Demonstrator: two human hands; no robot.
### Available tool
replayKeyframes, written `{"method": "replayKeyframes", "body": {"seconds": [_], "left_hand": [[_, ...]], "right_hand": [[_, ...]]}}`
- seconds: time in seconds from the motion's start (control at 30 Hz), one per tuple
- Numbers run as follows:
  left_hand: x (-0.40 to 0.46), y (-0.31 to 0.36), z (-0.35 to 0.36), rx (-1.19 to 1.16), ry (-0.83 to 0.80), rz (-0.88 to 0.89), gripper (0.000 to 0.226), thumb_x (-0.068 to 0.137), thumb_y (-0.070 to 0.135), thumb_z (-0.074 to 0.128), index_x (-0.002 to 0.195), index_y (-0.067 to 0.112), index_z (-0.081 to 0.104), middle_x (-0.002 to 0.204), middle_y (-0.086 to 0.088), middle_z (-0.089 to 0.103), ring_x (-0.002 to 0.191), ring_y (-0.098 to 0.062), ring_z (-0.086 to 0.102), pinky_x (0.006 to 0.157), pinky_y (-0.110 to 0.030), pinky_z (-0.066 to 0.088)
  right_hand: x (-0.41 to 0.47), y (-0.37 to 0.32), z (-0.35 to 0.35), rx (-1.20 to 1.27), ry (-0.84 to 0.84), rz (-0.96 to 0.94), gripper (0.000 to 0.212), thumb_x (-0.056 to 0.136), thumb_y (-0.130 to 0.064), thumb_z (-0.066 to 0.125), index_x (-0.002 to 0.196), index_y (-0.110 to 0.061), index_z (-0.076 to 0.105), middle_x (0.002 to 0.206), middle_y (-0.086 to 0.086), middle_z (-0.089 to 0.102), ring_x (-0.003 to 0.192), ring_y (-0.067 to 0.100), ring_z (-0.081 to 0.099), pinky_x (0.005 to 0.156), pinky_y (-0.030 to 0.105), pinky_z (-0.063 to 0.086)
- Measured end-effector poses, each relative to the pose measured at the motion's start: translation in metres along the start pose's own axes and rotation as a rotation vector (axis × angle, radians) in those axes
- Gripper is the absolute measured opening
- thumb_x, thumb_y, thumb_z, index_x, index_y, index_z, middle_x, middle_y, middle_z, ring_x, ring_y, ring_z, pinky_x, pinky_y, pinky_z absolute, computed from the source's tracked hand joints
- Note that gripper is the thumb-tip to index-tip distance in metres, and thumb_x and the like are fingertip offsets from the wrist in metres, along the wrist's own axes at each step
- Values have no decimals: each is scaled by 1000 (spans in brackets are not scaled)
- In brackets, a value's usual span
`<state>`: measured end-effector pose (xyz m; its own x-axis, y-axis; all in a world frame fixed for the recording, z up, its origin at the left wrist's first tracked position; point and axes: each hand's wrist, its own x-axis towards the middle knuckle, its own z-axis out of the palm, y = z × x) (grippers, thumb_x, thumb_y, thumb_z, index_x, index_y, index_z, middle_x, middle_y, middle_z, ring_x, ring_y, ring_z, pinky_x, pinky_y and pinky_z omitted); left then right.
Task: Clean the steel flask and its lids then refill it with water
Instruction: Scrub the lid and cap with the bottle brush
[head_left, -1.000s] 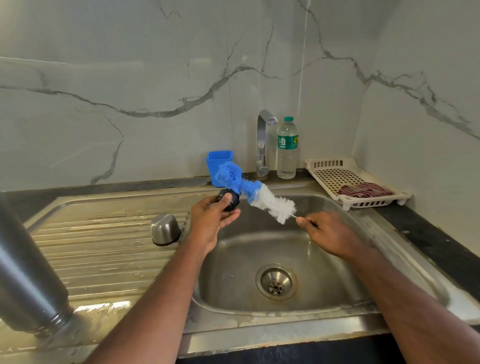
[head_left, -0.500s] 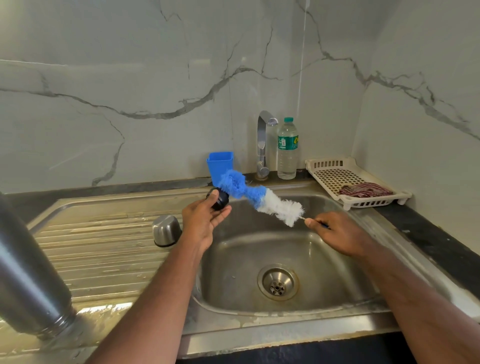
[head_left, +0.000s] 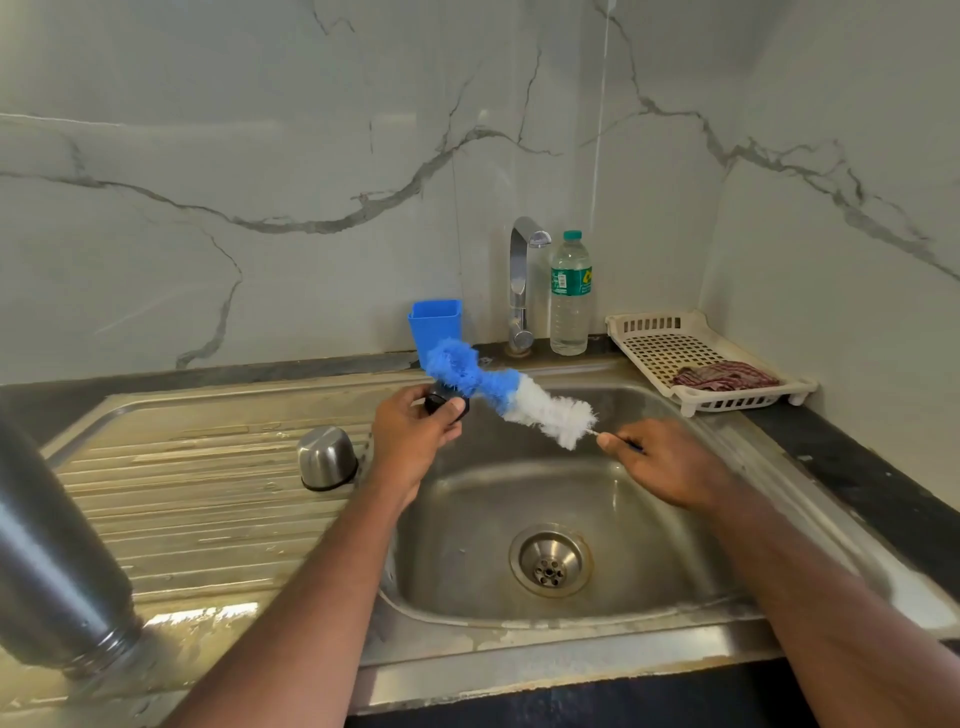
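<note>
My left hand (head_left: 415, 431) grips a small black inner lid (head_left: 441, 402) above the sink's left rim. My right hand (head_left: 670, 462) pinches the thin handle of a blue and white bottle brush (head_left: 511, 397). The brush's blue tip bends against the black lid. The steel flask (head_left: 57, 561) stands upside down on the drainboard at the near left, only partly in view. A domed steel cap (head_left: 327, 457) rests on the drainboard beside the basin.
The steel sink basin (head_left: 519, 483) with its drain (head_left: 550, 566) lies below my hands. At the back stand a blue holder (head_left: 436, 322), the tap (head_left: 522, 280) and a plastic water bottle (head_left: 570, 293). A white rack (head_left: 675, 348) with a cloth (head_left: 724, 376) sits at right.
Both hands shifted slightly right and back over the basin. The brush has kept rubbing against the black lid, its blue tip bending differently.
</note>
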<state>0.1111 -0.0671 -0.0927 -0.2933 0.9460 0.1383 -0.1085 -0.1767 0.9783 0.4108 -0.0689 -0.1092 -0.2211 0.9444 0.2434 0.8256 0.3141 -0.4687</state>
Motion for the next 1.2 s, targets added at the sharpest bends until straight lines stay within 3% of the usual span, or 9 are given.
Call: {"method": "replayKeyframes", "body": {"seconds": [0.2, 0.27, 0.33, 0.47, 0.6, 0.7, 0.87, 1.07, 1.2], "left_hand": [[6, -4, -5, 117, 77, 38, 54, 79, 7, 85, 128, 15, 64, 118, -1, 72, 105, -17, 71, 94, -39, 58], [7, -6, -7, 69, 46, -13, 40, 84, 5, 81, 120, 15, 68, 116, -4, 74, 105, -18, 71, 98, -41, 57], [2, -6, -4, -62, -16, -118, 26, 91, 4, 73, 110, 20, 67, 117, -12, 72, 104, -24, 71, 95, -42, 59], [1, -4, -1, -334, -82, -262, 35, 93, -4, 65, 119, 20, 60, 119, -23, 66, 101, -35, 69, 80, -41, 64], [1, -1, -2, -492, -45, -285, 27, 95, 5, 66, 119, 10, 56, 127, -24, 61, 115, -38, 66, 83, -40, 63], [3, -4, -3, -434, 12, -294, 35, 94, 19, 69, 123, 6, 54, 124, -24, 65, 107, -35, 71, 82, -37, 63], [8, -3, -4, -483, 36, -341, 39, 97, 26, 66, 123, -2, 60, 125, -23, 68, 113, -31, 69, 96, -38, 57], [5, -2, -3, -397, 8, -373, 47, 100, 46, 54, 119, 4, 61, 109, -22, 69, 88, -28, 76, 68, -32, 63], [6, -1, -6, -415, 36, -348, 38, 101, 37, 59, 122, 5, 61, 109, -18, 66, 90, -22, 67, 76, -31, 59]], "right_hand": [[0, 7, -5, 38, 27, -7, 54, 102, -42, 55, 54, -19, 42, 52, -2, 42, 49, 14, 40, 56, 33, 32], [-2, 11, -9, 41, 39, -10, 54, 101, -40, 57, 53, -18, 42, 52, -2, 42, 49, 13, 40, 56, 33, 31], [-1, 9, -7, 36, 39, -15, 54, 101, -40, 57, 54, -18, 42, 52, -2, 42, 49, 13, 39, 56, 33, 31], [2, 5, -3, 34, 18, -12, 54, 102, -40, 55, 55, -18, 42, 52, -2, 41, 49, 13, 39, 56, 33, 31], [1, 4, -2, 38, 7, -8, 54, 102, -41, 55, 54, -19, 41, 50, -4, 41, 47, 12, 38, 56, 32, 31], [4, 1, 2, 20, 2, -4, 56, 101, -43, 55, 54, -18, 40, 50, -5, 40, 47, 11, 38, 55, 33, 31], [2, 7, -1, 105, 26, -6, 54, 102, -38, 56, 54, -20, 38, 48, -8, 35, 46, 8, 33, 56, 33, 29], [1, 5, -1, 165, 44, -25, 57, 102, -31, 57, 52, -23, 31, 44, -10, 28, 44, 8, 27, 54, 32, 25], [1, 4, 0, 157, 12, -19, 56, 102, -33, 57, 53, -23, 32, 46, -10, 27, 44, 7, 26, 54, 32, 25]]}}
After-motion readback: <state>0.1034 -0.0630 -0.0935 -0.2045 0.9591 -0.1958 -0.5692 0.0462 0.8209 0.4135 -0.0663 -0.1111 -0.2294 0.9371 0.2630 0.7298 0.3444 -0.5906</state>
